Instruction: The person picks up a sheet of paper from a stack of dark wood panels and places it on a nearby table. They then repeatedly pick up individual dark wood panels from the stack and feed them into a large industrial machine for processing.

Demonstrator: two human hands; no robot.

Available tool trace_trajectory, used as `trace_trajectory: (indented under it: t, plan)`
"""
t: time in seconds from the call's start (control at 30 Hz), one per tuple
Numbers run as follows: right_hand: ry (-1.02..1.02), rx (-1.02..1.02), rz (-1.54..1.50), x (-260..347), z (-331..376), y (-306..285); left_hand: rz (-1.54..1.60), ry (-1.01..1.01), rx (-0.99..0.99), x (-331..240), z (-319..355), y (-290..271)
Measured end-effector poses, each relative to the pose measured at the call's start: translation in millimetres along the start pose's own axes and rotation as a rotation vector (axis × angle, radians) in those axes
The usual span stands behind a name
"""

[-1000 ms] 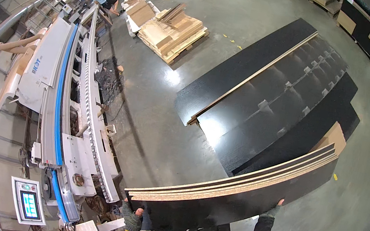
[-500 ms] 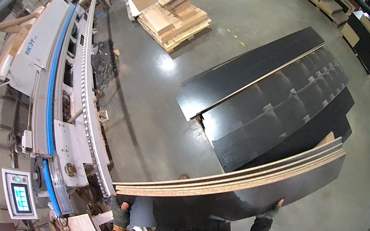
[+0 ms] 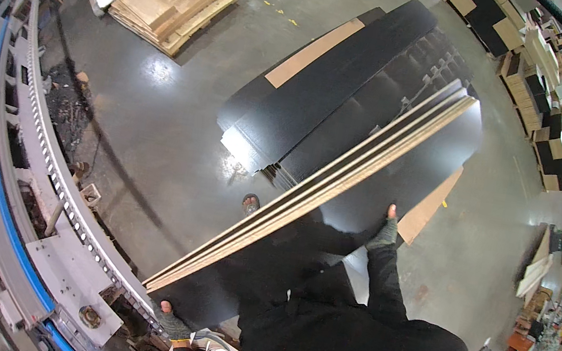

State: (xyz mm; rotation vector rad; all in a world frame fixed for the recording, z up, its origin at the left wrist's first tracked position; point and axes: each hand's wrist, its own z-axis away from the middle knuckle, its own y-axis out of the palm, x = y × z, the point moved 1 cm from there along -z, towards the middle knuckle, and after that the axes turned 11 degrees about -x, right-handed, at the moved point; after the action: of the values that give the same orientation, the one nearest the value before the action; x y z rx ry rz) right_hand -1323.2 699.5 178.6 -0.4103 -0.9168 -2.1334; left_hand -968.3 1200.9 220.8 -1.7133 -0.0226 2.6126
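Since the earlier frames, the bundle of long black panels (image 3: pixel 340 178) has swung from crossways to pointing away, toward the black stack on the floor (image 3: pixel 324 100). The left hand (image 3: pixel 169 320) and right hand (image 3: pixel 384 231), both gloved, grip the bundle's opposite edges with curled fingers.

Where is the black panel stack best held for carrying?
At its two long edges, one hand per side near mid-length, as now: left hand on the near-left edge, right hand on the right edge. The panel stack is long, thin and wide, so an end grip would likely let it sag or tip.
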Motion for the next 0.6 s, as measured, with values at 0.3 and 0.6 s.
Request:
trace_trajectory:
  t: [0.3, 0.6]
  plan:
    - [0.093, -0.088, 0.126, -125.9, -35.5, 154.7, 0.046, -0.102, -0.075, -53.9, -130.2, 1.8]
    - [0.145, -0.111, 0.274, -178.3, -86.2, 201.9, -0.026, -0.307, -0.171, -16.9, -185.0, -28.4]
